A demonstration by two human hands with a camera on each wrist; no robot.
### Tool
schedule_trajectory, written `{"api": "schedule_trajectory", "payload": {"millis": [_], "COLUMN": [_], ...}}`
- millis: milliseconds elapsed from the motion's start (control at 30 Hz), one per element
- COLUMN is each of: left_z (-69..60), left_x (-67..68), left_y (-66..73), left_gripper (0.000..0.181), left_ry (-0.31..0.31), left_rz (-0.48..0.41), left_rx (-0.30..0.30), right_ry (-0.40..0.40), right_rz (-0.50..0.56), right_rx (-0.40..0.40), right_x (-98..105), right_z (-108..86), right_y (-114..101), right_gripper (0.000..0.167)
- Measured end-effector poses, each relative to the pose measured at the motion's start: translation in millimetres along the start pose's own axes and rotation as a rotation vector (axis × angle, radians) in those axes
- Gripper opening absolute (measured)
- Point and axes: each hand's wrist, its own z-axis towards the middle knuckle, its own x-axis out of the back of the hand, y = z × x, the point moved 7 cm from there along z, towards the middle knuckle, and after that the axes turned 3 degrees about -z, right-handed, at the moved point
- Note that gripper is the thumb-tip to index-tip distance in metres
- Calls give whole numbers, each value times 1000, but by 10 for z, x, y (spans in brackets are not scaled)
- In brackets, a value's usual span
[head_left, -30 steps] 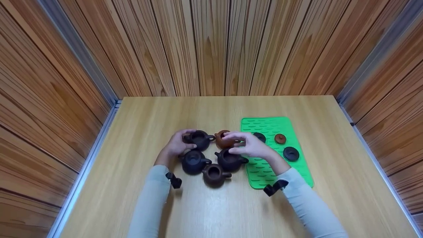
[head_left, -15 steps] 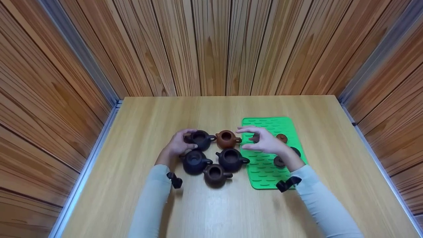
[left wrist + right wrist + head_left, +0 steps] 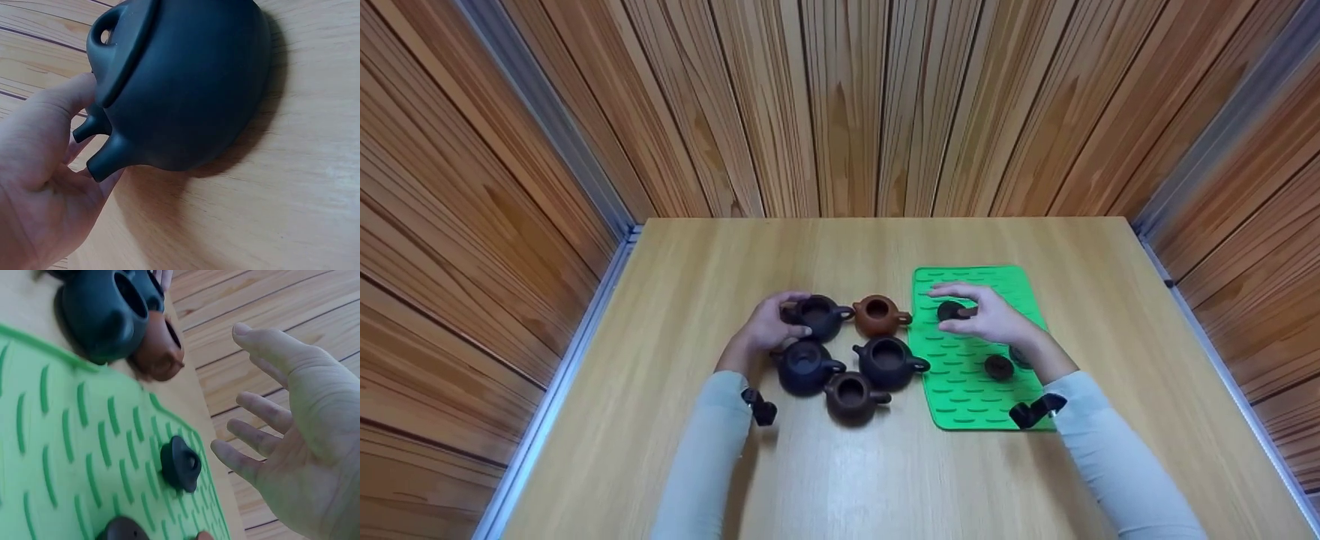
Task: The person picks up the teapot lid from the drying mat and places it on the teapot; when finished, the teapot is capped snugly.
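Observation:
My left hand [image 3: 769, 324] holds the dark teapot [image 3: 825, 319] at the back left, thumb on the near side and fingers round its spout end. In front of it stands a lidded dark teapot [image 3: 802, 369], which fills much of the left wrist view. My right hand [image 3: 994, 315] hovers over the green mat [image 3: 960, 409], fingers spread and apart from a black teapot lid [image 3: 951, 310] below. The right wrist view shows that lid [image 3: 180, 464] under the fingers. A brown lid [image 3: 999, 367] lies nearer me, beside a partly hidden dark lid [image 3: 1020, 357].
An open reddish-brown teapot [image 3: 879, 315], an open dark teapot [image 3: 889, 363] and a small brown teapot [image 3: 852, 397] stand close together left of the mat. Bare wooden table [image 3: 840, 480] lies in front. Wooden panels [image 3: 840, 112] rise behind.
My right hand has moved right, away from the open teapots and over the mat. A brown lid has appeared on the mat's near part. My left hand stays at its teapot.

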Motion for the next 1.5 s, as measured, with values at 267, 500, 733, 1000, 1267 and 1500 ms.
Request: {"api": "schedule_trajectory", "payload": {"millis": [267, 500, 733, 1000, 1267, 1500], "left_z": [2, -2, -5, -9, -4, -5], "left_x": [-23, -27, -29, -10, -12, 8], "left_y": [-7, -11, -25, 8, -7, -5], "left_gripper": [64, 63, 62, 63, 62, 61], "left_ry": [-9, -2, -6, -3, 7, 4], "left_rz": [11, 10, 8, -5, 18, 19], "left_rx": [10, 0, 9, -9, -12, 0], "right_ry": [53, 113, 174, 199, 229, 248], "right_rz": [-6, 6, 36, 26, -31, -41], "right_rx": [-66, -117, -173, -231, -233, -236], "right_x": [107, 57, -1, -23, -32, -47], "right_z": [-56, -99, -139, -128, -138, -107], "right_y": [266, 441, 576, 663, 676, 684], "right_gripper": [55, 57, 60, 57, 50, 41]}}
